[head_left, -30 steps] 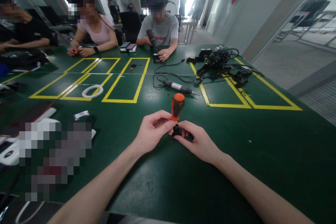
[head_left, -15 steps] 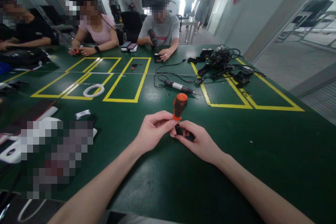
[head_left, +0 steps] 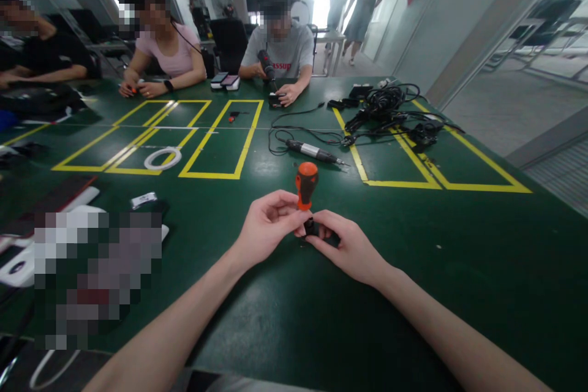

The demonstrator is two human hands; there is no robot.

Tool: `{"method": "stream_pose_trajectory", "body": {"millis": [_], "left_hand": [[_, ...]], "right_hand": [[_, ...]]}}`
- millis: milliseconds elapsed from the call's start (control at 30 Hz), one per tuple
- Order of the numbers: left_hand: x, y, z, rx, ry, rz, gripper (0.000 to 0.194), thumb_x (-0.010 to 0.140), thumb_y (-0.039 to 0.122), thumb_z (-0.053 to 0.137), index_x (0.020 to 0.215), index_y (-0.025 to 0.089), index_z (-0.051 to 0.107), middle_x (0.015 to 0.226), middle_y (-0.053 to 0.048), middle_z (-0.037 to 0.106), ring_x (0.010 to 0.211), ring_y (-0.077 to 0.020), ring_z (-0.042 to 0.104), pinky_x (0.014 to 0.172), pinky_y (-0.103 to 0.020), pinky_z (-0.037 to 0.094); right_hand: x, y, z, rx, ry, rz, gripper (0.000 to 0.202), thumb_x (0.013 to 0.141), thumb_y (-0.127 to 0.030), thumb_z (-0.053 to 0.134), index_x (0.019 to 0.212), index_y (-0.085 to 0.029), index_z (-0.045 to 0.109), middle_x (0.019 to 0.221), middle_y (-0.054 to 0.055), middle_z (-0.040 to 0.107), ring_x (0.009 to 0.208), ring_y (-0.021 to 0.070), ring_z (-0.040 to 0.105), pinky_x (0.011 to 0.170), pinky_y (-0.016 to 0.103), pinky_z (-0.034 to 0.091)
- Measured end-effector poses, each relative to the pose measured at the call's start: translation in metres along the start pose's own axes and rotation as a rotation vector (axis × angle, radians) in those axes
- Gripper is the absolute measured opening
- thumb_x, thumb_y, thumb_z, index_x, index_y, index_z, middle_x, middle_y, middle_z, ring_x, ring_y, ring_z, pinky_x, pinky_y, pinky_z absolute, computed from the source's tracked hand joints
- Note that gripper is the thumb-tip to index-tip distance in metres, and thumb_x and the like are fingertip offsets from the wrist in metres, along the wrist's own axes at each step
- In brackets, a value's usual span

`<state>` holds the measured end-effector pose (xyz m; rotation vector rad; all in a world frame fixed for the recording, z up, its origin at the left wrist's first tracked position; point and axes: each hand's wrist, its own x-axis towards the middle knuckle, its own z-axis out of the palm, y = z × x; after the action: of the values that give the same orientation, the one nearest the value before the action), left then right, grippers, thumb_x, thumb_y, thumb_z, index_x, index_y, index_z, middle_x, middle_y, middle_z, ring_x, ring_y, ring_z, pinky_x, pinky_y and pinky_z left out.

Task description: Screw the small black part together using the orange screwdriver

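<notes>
On the left of the smooth green worktop (head_left: 248, 312), pixel masking hides the surface detail of an item. A flat white ring (head_left: 156, 167) lies beyond it, within yellow tape lines. Your left hand (head_left: 269, 220) has its grip nearly closed, thumb and forefinger pinching the orange-and-black screwdriver (head_left: 306, 187) just below its rounded, almost upright handle. The shaft is mostly hidden. Beneath it sits a small dark part (head_left: 310, 228), apparently cylindrical, though your fingers obscure its outline. Your right hand (head_left: 342, 242) pinches this part from the side, thumb nearest you, remaining fingers curled.
</notes>
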<state>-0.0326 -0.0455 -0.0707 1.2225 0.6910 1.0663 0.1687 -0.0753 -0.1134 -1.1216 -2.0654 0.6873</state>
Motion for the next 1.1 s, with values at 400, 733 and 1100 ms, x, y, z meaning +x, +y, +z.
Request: {"method": "stream_pose_trajectory", "body": {"millis": [400, 733, 1100], "left_hand": [[-0.0004, -0.0002, 0.0019, 0.036, 0.032, 0.005, 0.033, 0.070, 0.034, 0.093, 0.080, 0.013, 0.070, 0.074, -0.002, 0.072, 0.056, -0.0076, 0.059, 0.057, -0.021, 0.053], [-0.0002, -0.0013, 0.0013, 0.037, -0.042, 0.084, 0.030, 0.077, 0.034, 0.088, 0.081, 0.013, 0.068, 0.079, 0.000, 0.066, 0.055, -0.0064, 0.057, 0.054, -0.021, 0.051], [-0.0006, 0.0005, 0.0004, 0.103, -0.019, 0.125, 0.015, 0.082, 0.025, 0.082, 0.083, 0.012, 0.074, 0.083, -0.002, 0.068, 0.061, -0.0068, 0.061, 0.059, -0.019, 0.054]], "right_hand": [[0.0002, 0.0004, -0.0002, 0.020, -0.011, 0.002, 0.015, 0.098, -0.019, 0.063, 0.113, -0.021, 0.066, 0.095, 0.004, 0.068, 0.075, 0.0173, 0.060, 0.068, 0.030, 0.050], [0.0000, -0.0013, -0.0005, 0.021, -0.006, 0.004, 0.013, 0.098, -0.019, 0.063, 0.110, -0.020, 0.067, 0.091, 0.004, 0.065, 0.075, 0.0173, 0.059, 0.068, 0.029, 0.050], [-0.0005, 0.0024, 0.0012, 0.024, 0.004, -0.011, 0.014, 0.098, -0.018, 0.065, 0.112, -0.019, 0.066, 0.093, 0.004, 0.066, 0.074, 0.0166, 0.059, 0.068, 0.029, 0.049]]}}
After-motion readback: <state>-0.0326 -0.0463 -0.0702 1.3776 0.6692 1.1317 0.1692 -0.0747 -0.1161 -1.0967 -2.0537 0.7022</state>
